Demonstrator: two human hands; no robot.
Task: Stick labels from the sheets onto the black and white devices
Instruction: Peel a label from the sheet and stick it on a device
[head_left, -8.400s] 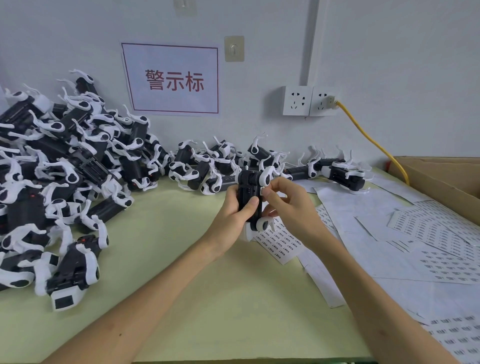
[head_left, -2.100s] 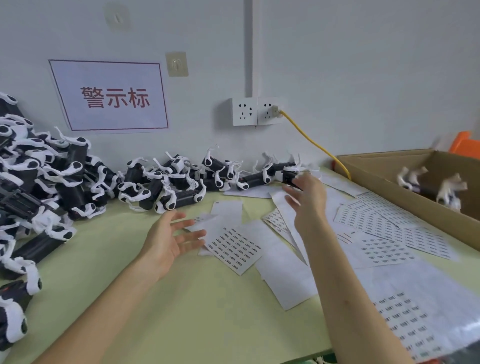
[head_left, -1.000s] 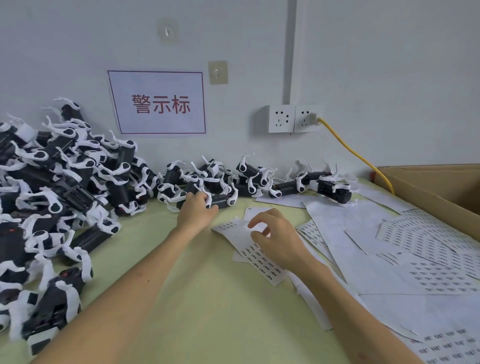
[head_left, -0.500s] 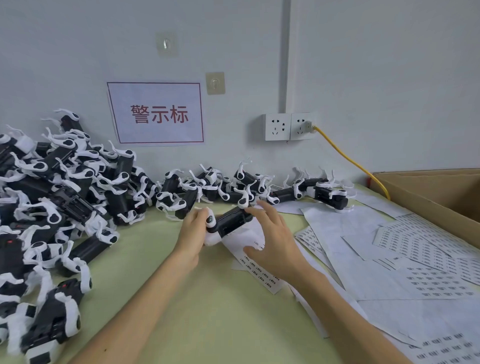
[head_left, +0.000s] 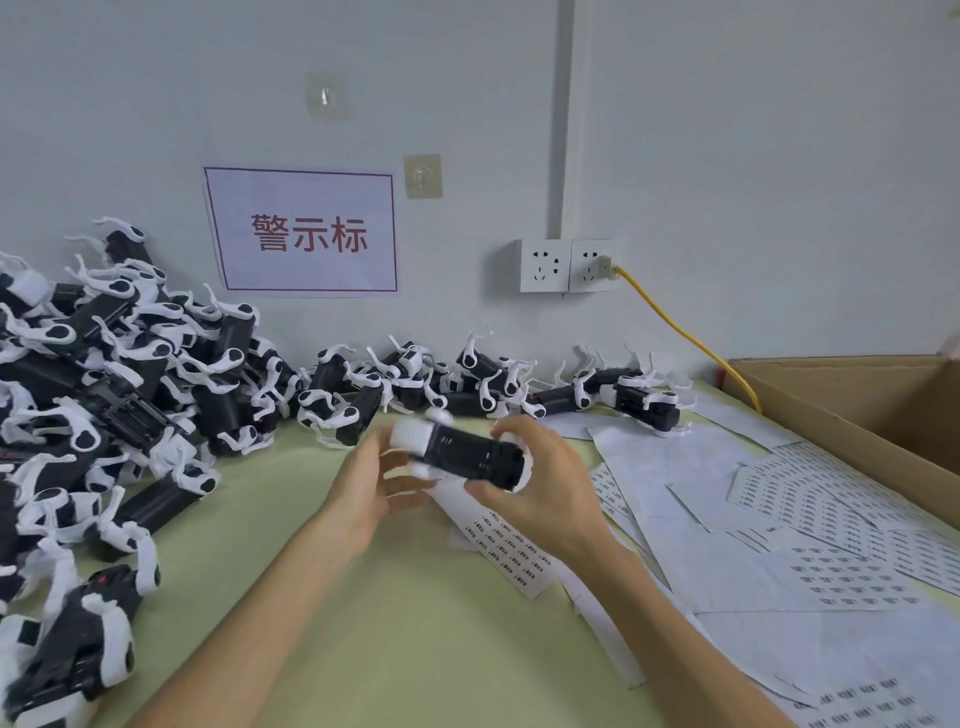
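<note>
One device (head_left: 470, 457), mid-frame, was gripped by right hand (head_left: 543, 493), seemingly left hand (head_left: 363, 486); orienting step; next move needed peeling off the sheet (head_left: 511, 551).

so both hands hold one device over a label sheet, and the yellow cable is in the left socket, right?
No. The head view shows the cable plugged into the right socket, not the left. The left hand and right hand do hold the device over a label sheet.

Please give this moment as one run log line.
left hand: holds device white end | right hand: grips other end | label sheet: flat beneath hands
</note>
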